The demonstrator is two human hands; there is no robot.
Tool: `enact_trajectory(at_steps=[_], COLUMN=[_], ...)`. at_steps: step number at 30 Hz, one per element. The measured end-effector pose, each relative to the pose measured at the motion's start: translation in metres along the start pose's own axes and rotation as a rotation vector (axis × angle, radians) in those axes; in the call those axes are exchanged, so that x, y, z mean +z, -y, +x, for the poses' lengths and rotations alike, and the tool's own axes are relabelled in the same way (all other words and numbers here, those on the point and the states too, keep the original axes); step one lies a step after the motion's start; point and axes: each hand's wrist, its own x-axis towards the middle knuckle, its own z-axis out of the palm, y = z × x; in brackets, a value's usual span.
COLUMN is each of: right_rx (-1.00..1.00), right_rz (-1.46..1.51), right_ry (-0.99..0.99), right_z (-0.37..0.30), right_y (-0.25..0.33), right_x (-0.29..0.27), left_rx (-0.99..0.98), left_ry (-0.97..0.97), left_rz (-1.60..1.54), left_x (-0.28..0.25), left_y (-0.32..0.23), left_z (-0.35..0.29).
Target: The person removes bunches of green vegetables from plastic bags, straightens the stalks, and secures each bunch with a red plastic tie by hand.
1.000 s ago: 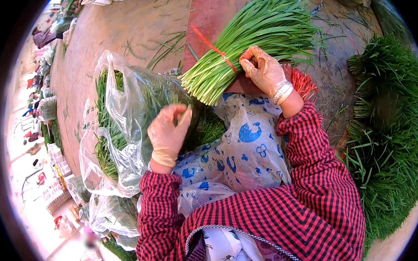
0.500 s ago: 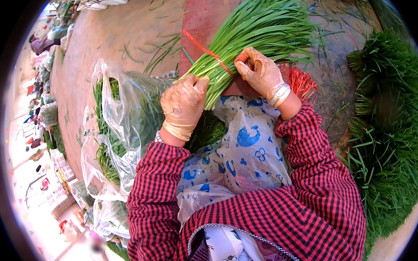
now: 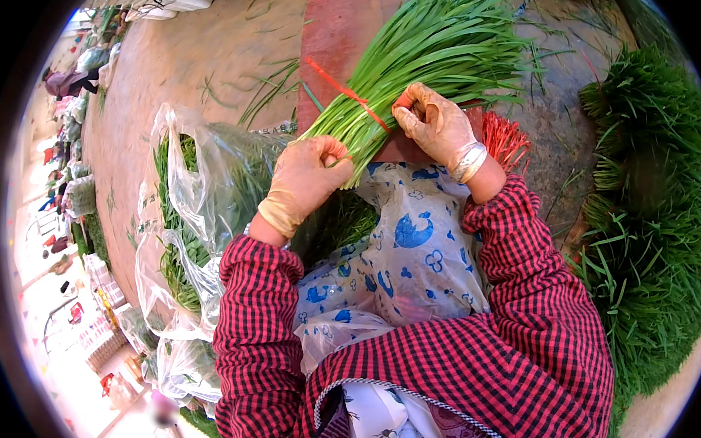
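Note:
A thick bundle of long green garlic chives [image 3: 434, 48] lies in front of me, leaves fanned to the upper right. A thin red tie [image 3: 336, 85] crosses its stems, one end sticking out on the left. My left hand [image 3: 309, 175], in a thin translucent glove, closes its fingers on the stems at the bundle's lower end. My right hand [image 3: 438, 128], also gloved, is beside the bundle just right of the tie. Its thumb and fingers are pinched together; what is between them is hidden.
A clump of red tie strips [image 3: 506, 139] sits behind my right wrist. Clear plastic bags [image 3: 201, 191] of greens stand at left. Stacked chive bundles [image 3: 652, 214] line the right side. A whale-print plastic sheet [image 3: 415, 252] covers my lap. A person [image 3: 66, 83] is far left.
My left hand has shifted slightly down and turned, its fingers curling more at the stem ends. The right hand and the bundle stay nearly in place.

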Motion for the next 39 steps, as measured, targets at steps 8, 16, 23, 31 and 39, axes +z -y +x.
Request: enact_trajectory(at_steps=[8,16,23,31,39], right_rx=[0.003,0.052,-0.116,0.002,-0.106], right_rz=[-0.054,0.222,0.014,0.458,0.443], right_ry=[0.003,-0.019,-0.152,-0.116,0.599], right_z=[0.001,-0.001,0.004,0.007,-0.021], right_y=[0.005,0.02,0.022,0.007,0.038], right_x=[-0.002,-0.01,-0.002,-0.014,-0.046], left_rx=[-0.143,-0.435,-0.251,0.321,0.077], left_ry=[0.098,0.217,-0.387,-0.376,0.079], left_rz=[-0.251,0.483,0.012,0.297,0.42], left_x=[-0.003,0.026,0.012,-0.005,-0.001], left_y=[0.07,0.155,0.075,-0.007,-0.022], left_z=[-0.058,-0.181,-0.122,-0.004,0.048])
